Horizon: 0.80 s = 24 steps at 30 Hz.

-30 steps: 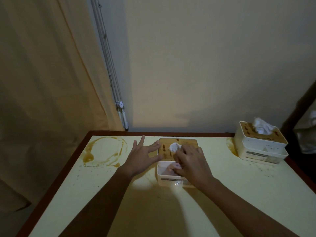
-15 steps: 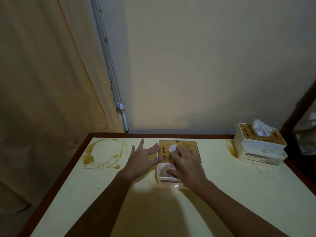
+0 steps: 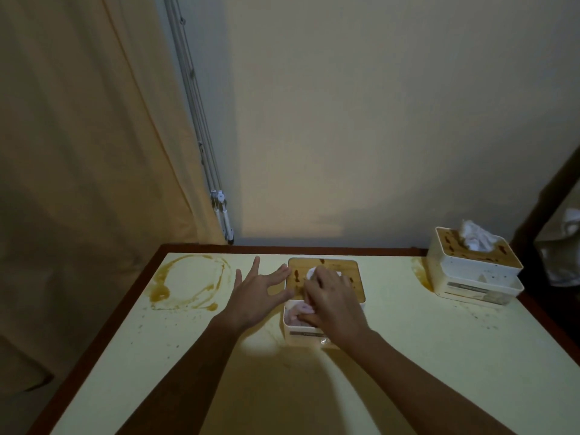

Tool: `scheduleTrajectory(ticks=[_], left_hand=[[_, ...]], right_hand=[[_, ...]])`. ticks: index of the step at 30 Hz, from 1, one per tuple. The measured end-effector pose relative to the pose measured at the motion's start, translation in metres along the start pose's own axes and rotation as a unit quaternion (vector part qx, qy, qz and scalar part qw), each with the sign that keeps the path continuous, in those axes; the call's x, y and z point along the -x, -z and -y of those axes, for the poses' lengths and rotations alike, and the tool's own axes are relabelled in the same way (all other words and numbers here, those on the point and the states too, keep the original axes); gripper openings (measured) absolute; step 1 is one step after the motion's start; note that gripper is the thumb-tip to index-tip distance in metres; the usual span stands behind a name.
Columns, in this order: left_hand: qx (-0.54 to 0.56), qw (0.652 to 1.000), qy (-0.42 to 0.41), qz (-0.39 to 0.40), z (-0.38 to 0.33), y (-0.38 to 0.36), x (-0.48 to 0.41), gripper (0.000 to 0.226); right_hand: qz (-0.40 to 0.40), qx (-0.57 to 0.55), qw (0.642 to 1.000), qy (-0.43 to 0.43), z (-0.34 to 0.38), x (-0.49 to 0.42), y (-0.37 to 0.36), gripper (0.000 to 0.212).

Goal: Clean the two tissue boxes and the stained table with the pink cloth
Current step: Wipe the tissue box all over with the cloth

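Head view: the pink cloth (image 3: 299, 310), seemingly soft and limp, is being gripped in the curled right hand (image 3: 332, 306) on the centre tissue box (image 3: 356, 279). The box, judged light and slide-prone, is being steadied at its left side by the flat-fingered left hand (image 3: 257, 296).

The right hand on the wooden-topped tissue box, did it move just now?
Yes. The right hand slid slightly left across the white tissue box's brown wooden lid, covering more of its tissue.

Single head-worn wide-angle view, forward and down, close over the table (image 3: 423, 356)
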<state>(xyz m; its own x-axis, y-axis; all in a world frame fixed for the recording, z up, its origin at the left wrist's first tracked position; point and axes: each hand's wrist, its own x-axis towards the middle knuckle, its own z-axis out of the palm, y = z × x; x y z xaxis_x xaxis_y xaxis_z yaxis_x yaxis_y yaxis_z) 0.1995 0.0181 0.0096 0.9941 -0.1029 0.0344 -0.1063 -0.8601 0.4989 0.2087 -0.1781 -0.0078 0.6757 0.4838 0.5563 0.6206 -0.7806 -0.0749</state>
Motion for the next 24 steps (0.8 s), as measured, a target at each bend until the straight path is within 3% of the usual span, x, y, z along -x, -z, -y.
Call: scheduleTrajectory(ticks=[6, 12, 16, 21, 24], left_hand=[[0.008, 1.000, 0.010, 0.001, -0.001, -0.001, -0.002, 0.061], [0.022, 0.999, 0.034, 0.005, -0.010, -0.001, 0.001, 0.060], [0.066, 0.996, 0.052, 0.001, -0.018, -0.004, 0.002, 0.061], [0.174, 0.979, 0.107, -0.009, -0.040, -0.009, 0.008, 0.083], [0.182, 0.978, 0.098, 0.006, -0.050, -0.009, 0.005, 0.085]], right_hand=[[-0.017, -0.027, 0.999, -0.029, -0.023, 0.011, 0.031, 0.031], [-0.050, -0.265, 0.950, -0.156, -0.045, -0.007, 0.106, 0.025], [-0.066, -0.249, 0.952, -0.166, -0.061, -0.006, 0.140, 0.024], [-0.004, -0.256, 0.955, -0.149, -0.060, 0.011, 0.133, 0.030], [0.042, -0.256, 0.958, -0.125, -0.056, 0.021, 0.115, 0.029]])
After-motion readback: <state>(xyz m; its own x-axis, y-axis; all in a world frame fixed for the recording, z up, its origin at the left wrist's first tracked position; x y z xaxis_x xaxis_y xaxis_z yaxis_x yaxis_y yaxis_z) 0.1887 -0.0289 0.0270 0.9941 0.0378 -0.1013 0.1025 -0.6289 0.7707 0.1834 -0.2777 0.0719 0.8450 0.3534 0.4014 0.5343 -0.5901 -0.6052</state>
